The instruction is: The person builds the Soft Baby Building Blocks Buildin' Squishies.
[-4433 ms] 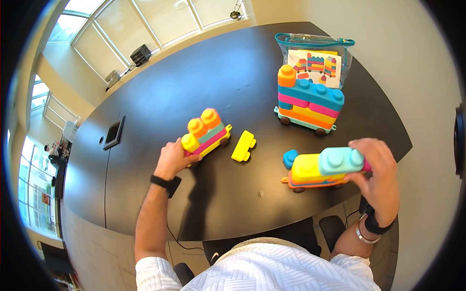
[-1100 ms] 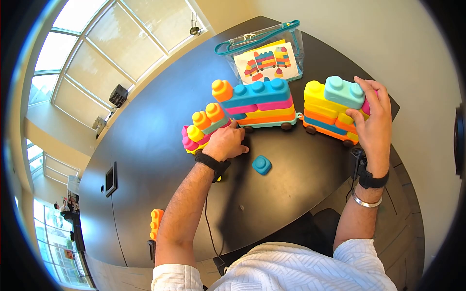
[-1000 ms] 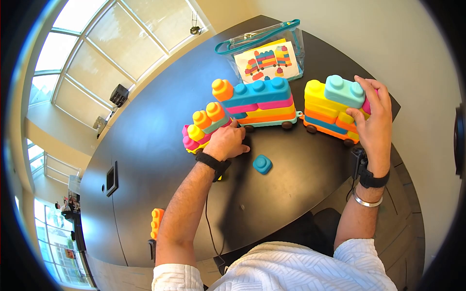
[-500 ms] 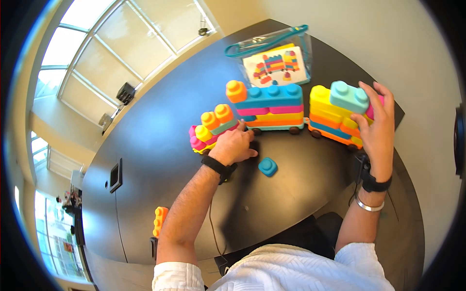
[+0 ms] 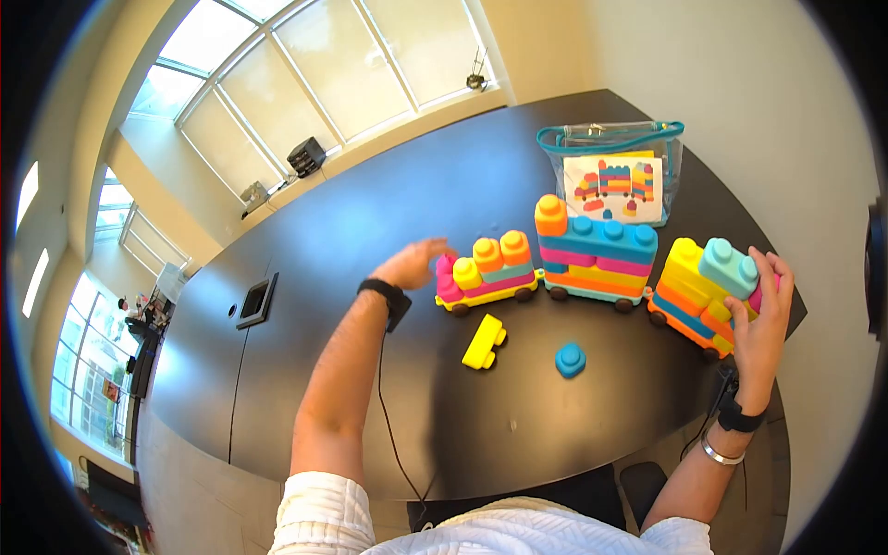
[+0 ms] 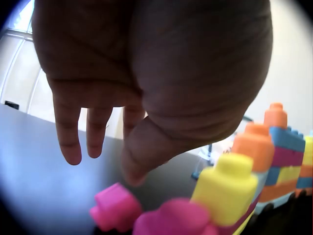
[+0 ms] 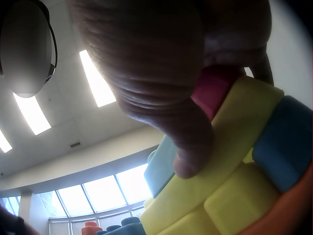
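Note:
Three toy-block train cars stand in a row on the dark table. My left hand (image 5: 412, 264) is at the left end of the small front car (image 5: 490, 298), fingers extended close over its pink blocks (image 6: 117, 206). In the left wrist view the fingers are straight and loosely spread, holding nothing. The tall middle car (image 5: 597, 257) has a blue top and an orange block. My right hand (image 5: 766, 324) grips the upper right side of the last car (image 5: 686, 289), thumb against its yellow block (image 7: 230, 132). Its pink block (image 7: 212, 93) is partly hidden under that hand.
A loose yellow block (image 5: 481, 342) and a small blue block (image 5: 571, 361) lie in front of the cars. Behind stands a clear zip bag (image 5: 671, 176) with a picture card (image 5: 592, 199). A socket box (image 5: 257, 301) is set into the table at left.
Since 4.4 seconds ago the separate cars have come together in a row. In the last half second my left hand has let go of the front car's right end and moved to its left.

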A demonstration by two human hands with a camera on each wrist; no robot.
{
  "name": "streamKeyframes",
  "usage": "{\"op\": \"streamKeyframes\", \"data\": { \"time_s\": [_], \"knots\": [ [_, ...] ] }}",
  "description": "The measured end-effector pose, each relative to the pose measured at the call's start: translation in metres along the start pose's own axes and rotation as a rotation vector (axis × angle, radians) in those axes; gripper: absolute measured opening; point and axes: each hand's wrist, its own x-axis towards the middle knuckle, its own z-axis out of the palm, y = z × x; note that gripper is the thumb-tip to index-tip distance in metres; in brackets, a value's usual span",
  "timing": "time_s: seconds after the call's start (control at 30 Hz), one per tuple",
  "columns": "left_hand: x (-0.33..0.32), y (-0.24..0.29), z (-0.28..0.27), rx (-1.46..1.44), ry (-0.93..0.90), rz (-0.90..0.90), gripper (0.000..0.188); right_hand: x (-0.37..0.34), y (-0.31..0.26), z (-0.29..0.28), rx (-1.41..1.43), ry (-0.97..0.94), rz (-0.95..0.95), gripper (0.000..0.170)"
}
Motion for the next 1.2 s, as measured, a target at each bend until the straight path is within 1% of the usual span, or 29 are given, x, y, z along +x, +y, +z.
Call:
{"op": "streamKeyframes", "data": {
  "time_s": [0.03,0.07,0.1,0.13,0.2,0.23,0.27,0.33,0.37,0.43,0.47,0.53,0.6,0.63,0.67,0.73,0.77,0.8,0.87,0.9,0.97,1.0,1.07,1.1,1.2],
  "knots": [
    [-0.003,-0.009,0.014,-0.049,-0.009,-0.017,0.072,0.000,-0.001,0.000,0.008,-0.011,0.012,0.074],
    [-0.006,-0.006,0.019,-0.099,-0.018,-0.035,0.073,0.001,-0.002,-0.001,0.015,-0.023,0.024,0.074],
    [-0.009,-0.003,0.025,-0.236,0.040,-0.057,0.062,0.001,-0.004,-0.001,0.020,-0.019,0.016,0.074],
    [-0.008,-0.003,0.026,-0.237,0.049,-0.050,0.062,0.002,-0.006,-0.001,0.015,-0.010,0.011,0.074],
    [-0.010,-0.007,0.029,-0.184,0.059,-0.237,0.047,0.002,-0.008,-0.001,0.005,-0.008,0.018,0.074],
    [-0.017,-0.015,0.031,-0.146,0.163,-0.174,0.039,0.001,-0.006,0.000,-0.015,-0.002,0.005,0.076],
    [-0.023,-0.011,0.021,-0.154,0.164,-0.174,0.039,0.002,-0.006,0.001,-0.021,-0.005,0.001,0.076],
    [-0.040,0.000,-0.006,-0.184,0.158,-0.277,0.043,0.001,-0.005,0.001,-0.049,0.014,-0.008,0.078],
    [-0.051,0.008,-0.018,-0.186,0.150,-0.273,0.043,0.001,-0.006,0.000,-0.054,0.010,-0.001,0.078],
    [-0.073,0.025,-0.039,-0.136,0.020,-0.195,0.046,0.001,-0.010,-0.001,-0.034,-0.008,0.032,0.080],
    [-0.083,0.034,-0.042,-0.139,0.009,-0.192,0.046,0.000,-0.011,-0.001,-0.039,-0.014,0.040,0.080],
    [-0.110,0.055,-0.039,-0.197,-0.138,-0.052,0.050,0.000,-0.013,-0.001,-0.037,0.005,0.011,0.081],
    [-0.129,0.084,-0.034,-0.262,-0.338,-0.175,0.053,0.000,-0.014,-0.001,-0.041,-0.015,0.025,0.083],
    [-0.135,0.100,-0.035,-0.242,-0.409,-0.194,0.056,0.000,-0.013,-0.001,-0.025,-0.017,0.025,0.083],
    [-0.138,0.102,-0.034,-0.246,-0.406,-0.198,0.056,0.001,-0.012,0.000,-0.009,-0.019,0.023,0.084],
    [-0.146,0.103,-0.034,-0.234,-0.336,-0.159,0.057,0.001,-0.012,0.002,0.002,-0.025,0.016,0.083],
    [-0.139,0.101,-0.040,-0.202,-0.278,-0.200,0.062,0.001,-0.011,0.003,0.011,-0.029,0.015,0.082],
    [-0.131,0.100,-0.043,-0.205,-0.271,-0.205,0.062,0.001,-0.008,0.005,0.014,-0.030,0.006,0.082],
    [-0.117,0.096,-0.038,-0.228,0.149,-0.262,0.070,0.001,-0.003,0.010,0.045,-0.042,-0.010,0.092],
    [-0.110,0.092,-0.029,-0.228,0.159,-0.263,0.070,0.001,-0.005,0.011,0.046,-0.038,-0.018,0.092],
    [-0.092,0.077,-0.007,-0.128,0.385,-0.118,0.068,0.001,-0.014,0.010,0.190,-0.031,-0.057,0.112],
    [-0.086,0.075,0.001,-0.126,0.395,-0.111,0.068,-0.001,-0.013,0.010,0.188,-0.021,-0.062,0.112],
    [-0.076,0.070,0.015,-0.178,0.317,-0.157,0.066,-0.004,-0.010,0.022,0.285,-0.104,-0.026,0.130],
    [-0.074,0.068,0.016,-0.234,0.209,-0.287,0.065,-0.005,-0.011,0.019,0.296,-0.116,-0.021,0.133],
    [-0.082,0.054,0.014,-0.260,0.226,-0.291,0.064,-0.004,-0.015,0.025,0.286,-0.082,-0.004,0.129]
  ]
}}
